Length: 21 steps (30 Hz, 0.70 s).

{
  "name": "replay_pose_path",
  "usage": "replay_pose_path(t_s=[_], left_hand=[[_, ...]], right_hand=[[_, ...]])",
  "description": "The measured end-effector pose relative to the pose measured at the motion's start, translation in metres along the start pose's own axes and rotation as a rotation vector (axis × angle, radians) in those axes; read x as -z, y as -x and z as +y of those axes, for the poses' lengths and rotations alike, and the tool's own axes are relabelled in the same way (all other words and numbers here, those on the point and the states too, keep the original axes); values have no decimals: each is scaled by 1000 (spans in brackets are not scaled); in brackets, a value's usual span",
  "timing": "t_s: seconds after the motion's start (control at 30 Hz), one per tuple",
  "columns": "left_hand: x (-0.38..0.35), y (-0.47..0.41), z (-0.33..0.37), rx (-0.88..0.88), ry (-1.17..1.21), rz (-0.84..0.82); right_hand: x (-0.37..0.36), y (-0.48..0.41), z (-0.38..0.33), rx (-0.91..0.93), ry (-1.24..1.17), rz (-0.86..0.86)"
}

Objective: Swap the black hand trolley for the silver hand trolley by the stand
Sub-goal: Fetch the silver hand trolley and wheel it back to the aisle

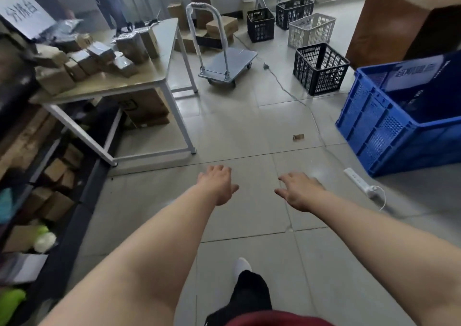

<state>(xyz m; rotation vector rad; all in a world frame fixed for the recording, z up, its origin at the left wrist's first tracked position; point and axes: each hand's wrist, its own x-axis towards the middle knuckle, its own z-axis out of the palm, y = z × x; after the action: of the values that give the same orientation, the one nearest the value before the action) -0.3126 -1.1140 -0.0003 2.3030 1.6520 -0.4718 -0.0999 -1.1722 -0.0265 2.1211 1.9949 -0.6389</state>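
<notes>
The silver hand trolley (pixel 228 64) stands on the tiled floor ahead, just past the right end of the table, with its wrapped upright handle on the near left side. My left hand (pixel 217 184) and my right hand (pixel 298 191) reach forward over the floor, both empty with fingers spread. They are well short of the trolley. No black hand trolley shows in this view. The stand (pixel 139 81) is a white-legged table loaded with small parcels.
A large blue crate (pixel 389 126) sits at the right. Black crates (pixel 320 68) and a white crate (pixel 310 30) stand beyond it. A cable and power strip (pixel 358 179) cross the floor. Shelves with boxes line the left. A person stands far back.
</notes>
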Motion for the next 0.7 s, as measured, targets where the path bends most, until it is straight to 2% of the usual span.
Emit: replay_pose_path(t_s=[0.1, 0.33, 0.53, 0.7], left_hand=[[32, -57, -27, 1, 4, -31], [104, -188, -76, -19, 24, 2], [153, -306, -92, -2, 126, 17], [213, -416, -99, 49, 115, 33]], right_hand=[[36, -62, -15, -3, 45, -24], [109, -194, -31, 4, 29, 44], [162, -319, -16, 30, -16, 94], [223, -435, 5, 62, -32, 122]])
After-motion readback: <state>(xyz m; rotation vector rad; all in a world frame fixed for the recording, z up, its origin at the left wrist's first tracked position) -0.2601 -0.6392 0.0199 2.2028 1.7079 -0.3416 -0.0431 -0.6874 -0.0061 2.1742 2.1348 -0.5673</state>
